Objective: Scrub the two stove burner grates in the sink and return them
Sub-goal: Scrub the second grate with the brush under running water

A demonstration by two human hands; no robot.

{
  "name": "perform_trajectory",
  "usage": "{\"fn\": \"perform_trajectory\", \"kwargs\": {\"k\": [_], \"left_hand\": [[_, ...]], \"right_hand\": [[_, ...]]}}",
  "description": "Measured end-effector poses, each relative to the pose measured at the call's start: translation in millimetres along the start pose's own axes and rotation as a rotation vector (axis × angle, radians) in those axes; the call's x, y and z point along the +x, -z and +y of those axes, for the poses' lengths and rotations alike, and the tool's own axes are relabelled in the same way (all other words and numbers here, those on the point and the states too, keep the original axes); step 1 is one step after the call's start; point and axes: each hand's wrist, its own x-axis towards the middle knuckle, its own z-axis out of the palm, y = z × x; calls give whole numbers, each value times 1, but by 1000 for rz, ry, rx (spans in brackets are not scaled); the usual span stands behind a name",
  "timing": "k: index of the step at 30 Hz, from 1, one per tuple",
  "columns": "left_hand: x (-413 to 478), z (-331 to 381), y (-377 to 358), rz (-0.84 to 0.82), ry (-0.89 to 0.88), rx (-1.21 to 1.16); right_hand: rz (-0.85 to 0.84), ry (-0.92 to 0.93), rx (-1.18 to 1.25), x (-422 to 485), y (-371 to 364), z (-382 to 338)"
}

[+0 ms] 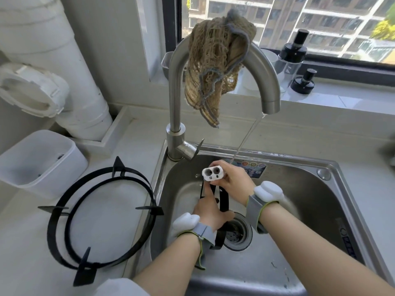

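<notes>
One black burner grate [100,221] lies flat on the counter left of the sink [299,210]. The second black grate [223,201] stands on edge inside the basin, near the drain. My left hand [210,210] grips this grate from the left, its index finger stretched up along the metal. My right hand [232,180] is closed on a white brush handle [213,172], held against the top of the grate. The brush head is hidden behind the hand. A thin stream of water falls from the faucet [268,82] just behind my right hand.
A worn brown cloth [215,67] hangs over the faucet neck. A white plastic tub [40,161] stands on the counter behind the loose grate, below a white pipe [70,82]. Dark-capped bottles [292,52] stand on the window sill. The drain strainer [237,233] sits under the held grate.
</notes>
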Motion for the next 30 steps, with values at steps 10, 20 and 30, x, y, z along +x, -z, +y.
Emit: {"fn": "perform_trajectory", "kwargs": {"k": [10, 20, 30], "left_hand": [[-5, 0, 4, 0, -1, -42], [41, 24, 45, -27, 358, -585], [79, 36, 45, -267, 571, -1014]], "right_hand": [[403, -430, 485, -46, -11, 40], [688, -469, 1070, -81, -12, 54], [684, -520, 1123, -103, 0, 61]]}}
